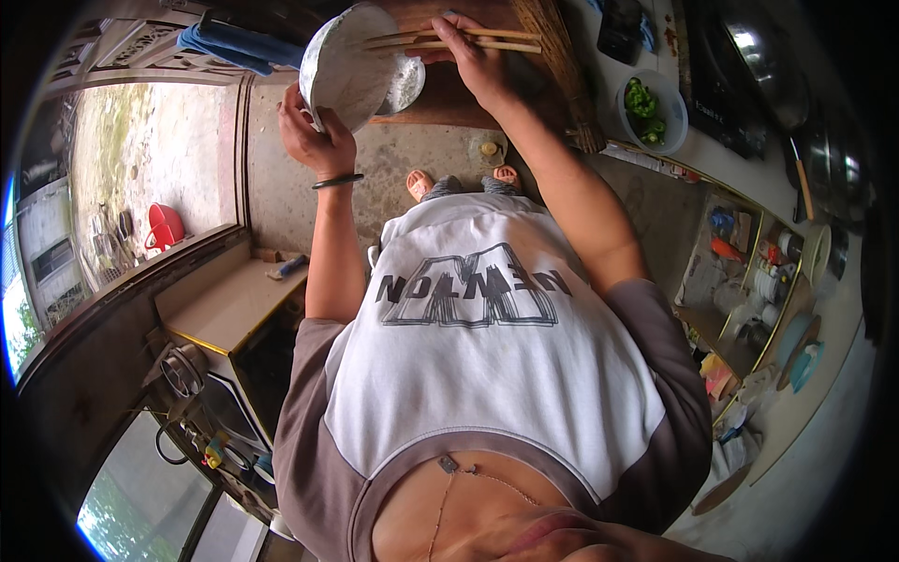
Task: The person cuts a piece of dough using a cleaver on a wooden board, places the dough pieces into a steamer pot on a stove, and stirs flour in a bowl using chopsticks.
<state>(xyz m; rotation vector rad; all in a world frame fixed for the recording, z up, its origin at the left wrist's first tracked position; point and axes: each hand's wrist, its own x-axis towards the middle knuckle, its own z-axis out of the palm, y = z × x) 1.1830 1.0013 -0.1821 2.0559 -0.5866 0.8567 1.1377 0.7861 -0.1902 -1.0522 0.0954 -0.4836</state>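
Observation:
My left hand [317, 133] grips the near-left rim of a large pale bowl [344, 77] and holds it tilted to the right. Chopsticks [484, 40] are pinched in my right hand [467, 60], and their tips reach into the bowl. White residue, like flour, coats the bowl's inside. Just below and to the right of its rim sits a smaller round container [406, 83] with white powder in it, partly hidden by the bowl. Whether the two rims touch I cannot tell. Beneath them lies a brown wooden surface [435, 114].
A straw broom [562, 70] stands right of my right hand. On the counter at right are a plastic tub of cut green peppers [653, 133], a black stove [727, 119] and a wok [762, 63]. A blue towel [235, 46] hangs at upper left. A cabinet [225, 298] stands at my left.

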